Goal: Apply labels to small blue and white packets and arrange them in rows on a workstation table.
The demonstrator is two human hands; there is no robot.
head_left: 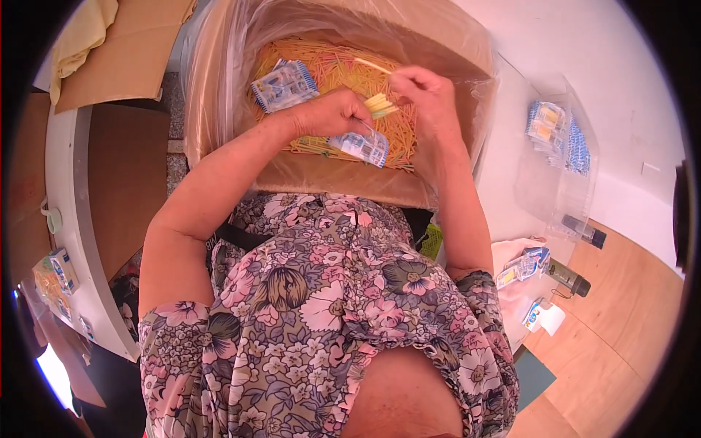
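A large cardboard box [343, 188] lined with clear plastic holds a deep layer of thin sticks [307, 60], mostly yellow and orange with some pink. Over it, my left hand [332, 113] is closed around a small bundle of pale yellow sticks [380, 104]. A clear and blue plastic packet [363, 148] hangs just under that hand, its top edge at my fingers. To its right, my right hand [425, 91] is closed, with one pale yellow stick [372, 66] pointing left from its fingertips. More blue and clear packets [285, 86] lie on the sticks at the box's left.
At the right, a clear plastic bin [544, 179] contains several blue packets [558, 135]. Near it are a dark bottle [568, 279] and another packet [522, 266] on a pink cloth. A white table [98, 292] stands left, with a cardboard flap [120, 51] beyond it.
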